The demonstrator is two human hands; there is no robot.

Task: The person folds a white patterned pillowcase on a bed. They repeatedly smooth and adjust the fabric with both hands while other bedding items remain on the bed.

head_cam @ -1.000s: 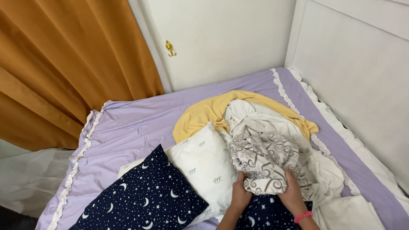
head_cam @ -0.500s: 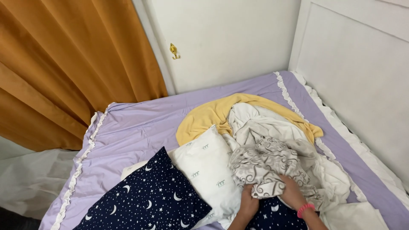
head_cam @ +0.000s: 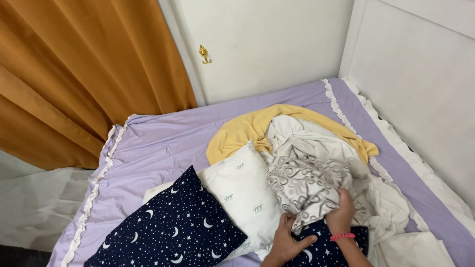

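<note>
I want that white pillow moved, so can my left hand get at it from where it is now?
Probably yes: the left hand rests right beside the white pillow, whose top lies uncovered; only the patterned sheet bunches on its far side.

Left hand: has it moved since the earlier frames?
Yes. Against the white pillow, the left hand has slid back toward the person, off the swirl-patterned cloth onto the dark starry fabric.

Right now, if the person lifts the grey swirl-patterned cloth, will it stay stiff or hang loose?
Probably loose: the swirl-patterned cloth lies crumpled in soft folds. It seems light, since the right hand bunches it easily. It may drag the white sheet tangled beside it.
</note>
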